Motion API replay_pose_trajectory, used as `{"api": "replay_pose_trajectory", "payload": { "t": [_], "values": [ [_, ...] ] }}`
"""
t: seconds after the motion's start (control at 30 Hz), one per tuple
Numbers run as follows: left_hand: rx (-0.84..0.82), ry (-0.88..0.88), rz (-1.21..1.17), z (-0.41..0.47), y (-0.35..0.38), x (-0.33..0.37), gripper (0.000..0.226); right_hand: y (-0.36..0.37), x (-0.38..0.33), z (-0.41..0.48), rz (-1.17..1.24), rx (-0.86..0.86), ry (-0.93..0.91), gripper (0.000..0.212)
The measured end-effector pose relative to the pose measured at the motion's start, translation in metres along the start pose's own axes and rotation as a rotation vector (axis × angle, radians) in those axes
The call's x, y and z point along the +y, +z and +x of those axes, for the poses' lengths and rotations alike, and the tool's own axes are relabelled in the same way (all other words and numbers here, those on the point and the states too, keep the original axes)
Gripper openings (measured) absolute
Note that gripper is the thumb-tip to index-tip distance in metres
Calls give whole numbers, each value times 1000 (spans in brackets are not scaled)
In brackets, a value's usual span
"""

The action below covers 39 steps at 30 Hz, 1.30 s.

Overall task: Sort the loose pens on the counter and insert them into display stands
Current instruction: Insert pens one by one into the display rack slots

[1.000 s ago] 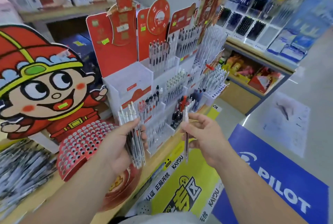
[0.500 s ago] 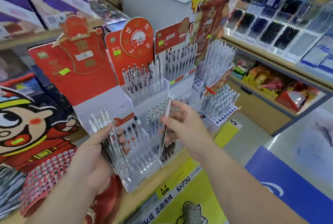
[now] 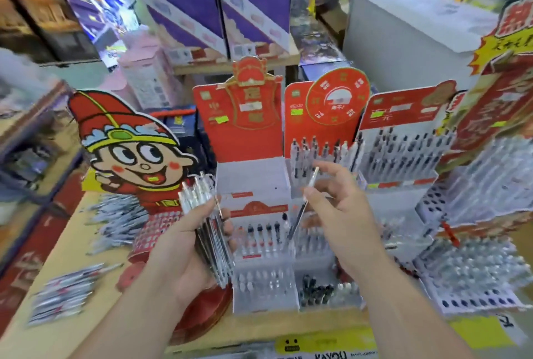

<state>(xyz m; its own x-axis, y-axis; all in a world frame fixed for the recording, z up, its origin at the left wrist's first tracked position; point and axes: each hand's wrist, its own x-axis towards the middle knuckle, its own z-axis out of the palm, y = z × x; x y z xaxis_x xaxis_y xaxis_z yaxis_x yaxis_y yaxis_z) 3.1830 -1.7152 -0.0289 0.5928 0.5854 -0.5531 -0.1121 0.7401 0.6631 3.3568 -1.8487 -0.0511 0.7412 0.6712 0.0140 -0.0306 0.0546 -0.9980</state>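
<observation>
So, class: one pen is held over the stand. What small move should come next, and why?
Probably lower the single pen into the row of the white tiered stand beneath it: the right hand pinches it with its lower end just over that row, while the left hand holds a bundle of pens.

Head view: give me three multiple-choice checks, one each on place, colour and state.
1. The loose pens on the counter lie: A) left of the left hand; B) right of the stands; C) on the floor.
2. The stand backboards are: A) blue; B) red; C) green.
3. The right hand: A) is empty; B) holds a bundle; C) pinches one pen.
A, piles lie at far left; B, red cards behind the pens; C, one pen between thumb and fingers.
</observation>
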Motion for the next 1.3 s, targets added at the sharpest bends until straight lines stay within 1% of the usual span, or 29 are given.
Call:
{"api": "replay_pose_trajectory", "payload": {
  "t": [0.13, 0.3, 0.33, 0.4, 0.43, 0.5, 0.6, 0.7, 0.77, 0.87, 0.97, 1.07, 1.3],
  "values": [
    [29, 30, -53, 4, -20, 16, 25, 32, -12, 21, -99, -87, -86, 35],
    [-38, 26, -81, 19, -44, 36, 39, 73, -24, 41, -262, -48, -228, 36],
    [-49, 22, -83, 22, -48, 39, 35, 79, -26, 44, -286, -33, -254, 36],
    [-81, 1, -91, 28, -57, 43, 17, 91, -29, 51, -320, 10, -299, 35],
    [-98, -23, -92, 32, -62, 43, 14, 97, -30, 54, -336, 32, -319, 35],
    [-96, -69, -81, 39, -76, 43, 17, 107, -29, 62, -386, 65, -362, 35],
    [-71, -84, -91, 47, -94, 44, 22, 122, -28, 74, -465, 92, -428, 38],
    [-84, -58, -157, 58, -107, 48, 16, 143, -26, 86, -514, 78, -498, 37],
    [-100, -61, -191, 66, -109, 47, 16, 152, -21, 93, -537, 60, -535, 36],
    [-107, -86, -215, 71, -110, 42, 18, 157, -13, 99, -582, 30, -549, 38],
    [-87, -72, -199, 76, -112, 43, 20, 159, -5, 102, -620, 10, -551, 38],
    [-45, -54, -111, 86, -116, 43, 24, 160, 1, 106, -645, -16, -532, 37],
    [-35, -83, -84, 104, -131, 34, 26, 162, 17, 114, -647, -31, -460, 35]
  ]
}}
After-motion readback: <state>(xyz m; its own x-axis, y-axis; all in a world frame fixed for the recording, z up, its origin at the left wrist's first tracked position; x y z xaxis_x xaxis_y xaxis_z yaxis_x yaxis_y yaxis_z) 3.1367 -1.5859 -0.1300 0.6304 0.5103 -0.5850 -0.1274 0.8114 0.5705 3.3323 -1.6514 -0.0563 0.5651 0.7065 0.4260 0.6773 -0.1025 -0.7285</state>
